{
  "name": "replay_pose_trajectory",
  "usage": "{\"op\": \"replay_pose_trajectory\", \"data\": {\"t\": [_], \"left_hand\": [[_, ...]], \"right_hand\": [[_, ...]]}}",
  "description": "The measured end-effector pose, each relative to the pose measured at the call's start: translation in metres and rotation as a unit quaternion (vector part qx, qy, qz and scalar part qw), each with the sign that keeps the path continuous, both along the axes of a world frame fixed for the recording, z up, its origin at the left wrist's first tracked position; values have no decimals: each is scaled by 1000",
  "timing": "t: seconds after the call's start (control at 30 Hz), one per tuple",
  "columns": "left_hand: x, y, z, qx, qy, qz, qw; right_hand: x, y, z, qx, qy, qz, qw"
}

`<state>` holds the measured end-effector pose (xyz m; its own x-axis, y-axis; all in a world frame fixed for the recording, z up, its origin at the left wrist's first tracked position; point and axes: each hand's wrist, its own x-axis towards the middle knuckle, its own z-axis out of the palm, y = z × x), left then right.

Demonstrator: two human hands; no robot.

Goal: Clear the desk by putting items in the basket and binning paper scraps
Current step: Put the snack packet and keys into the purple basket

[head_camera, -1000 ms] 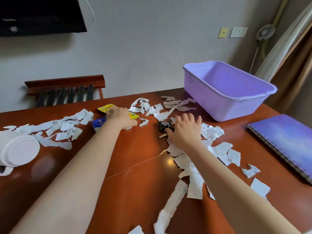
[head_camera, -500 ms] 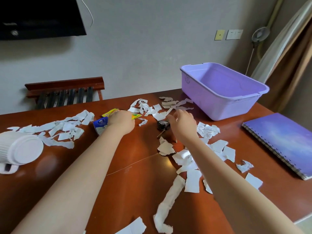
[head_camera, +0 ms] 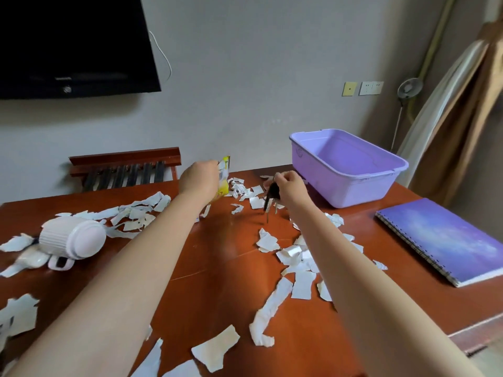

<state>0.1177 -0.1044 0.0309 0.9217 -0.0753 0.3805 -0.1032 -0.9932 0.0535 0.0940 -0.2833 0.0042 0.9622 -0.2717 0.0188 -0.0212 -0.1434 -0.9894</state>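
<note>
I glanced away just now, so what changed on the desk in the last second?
The left hand gripped the yellow packet and lifted it off the red-brown wooden desk. The right hand pinched the dark bunch of keys and raised it. The lilac plastic basket, purple spiral notebook, white ribbed mug and torn paper scraps stayed put.

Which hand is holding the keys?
The right hand, pinching the dark key bunch so it dangles above the desk. The left hand grips a yellow packet instead.
</note>
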Motion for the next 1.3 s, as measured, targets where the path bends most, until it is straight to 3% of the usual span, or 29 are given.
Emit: {"op": "replay_pose_trajectory", "data": {"t": [0.3,0.63,0.97,1.2,1.3], "left_hand": [[-6,-39,50,-187,-37,-21,981],[25,-152,95,-298,-46,-83,950],[119,-262,70,-328,-10,-187,926],[151,-283,24,-248,45,-228,940],[166,-287,5,-239,98,-256,932]], "right_hand": [[-16,-40,60,120,-46,-8,992],[22,-138,118,15,-117,-62,991],[100,-209,99,-41,-106,-97,989],[137,-235,47,-94,-68,-92,989],[143,-241,31,-115,-34,-75,990]]}}
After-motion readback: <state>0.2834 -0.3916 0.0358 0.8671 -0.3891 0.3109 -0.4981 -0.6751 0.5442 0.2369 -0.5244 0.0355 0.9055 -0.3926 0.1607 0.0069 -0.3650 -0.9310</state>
